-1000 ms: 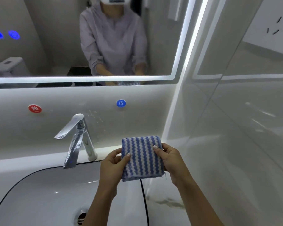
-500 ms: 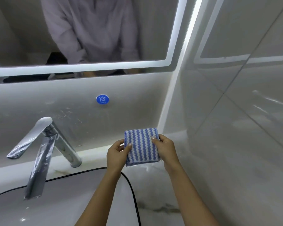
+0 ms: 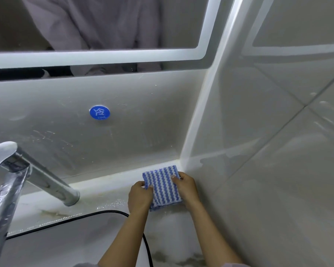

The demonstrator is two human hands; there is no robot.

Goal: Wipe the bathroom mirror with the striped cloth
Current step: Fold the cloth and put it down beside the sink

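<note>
Blue-and-white, folded into a small thick pad, the striped cloth [image 3: 162,186] sits low in the back right corner of the counter [image 3: 104,195], just beside the join of the back wall [image 3: 66,112] and the tiled side wall [image 3: 258,151]. Whether its underside touches the counter I cannot tell. The left hand [image 3: 139,197] pinches its left edge, thumb on the front face and the other fingers curled behind; the right hand [image 3: 187,189] pinches the right edge the same way, thumb laid over the stripes. The mirror [image 3: 104,22], with its lit border, hangs well above the cloth, so no wiping has begun and the cloth has a long way to rise. Droplets glint on the counter just left of the hands, and a brownish stain lies near the base of the faucet [image 3: 37,176]. If the pad drags through either, it would likely carry wet or dirt up and streak the glass. A loose pinch on two edges could also let the folds fall open on the lift, leaving a floppy rag that wipes unevenly. The faucet leans out over the basin [image 3: 66,243] to the left, and a wide leftward sweep low on the glass could knock a forearm against it. A blue cold-water sticker [image 3: 99,112] marks the back wall between cloth and mirror.
</note>
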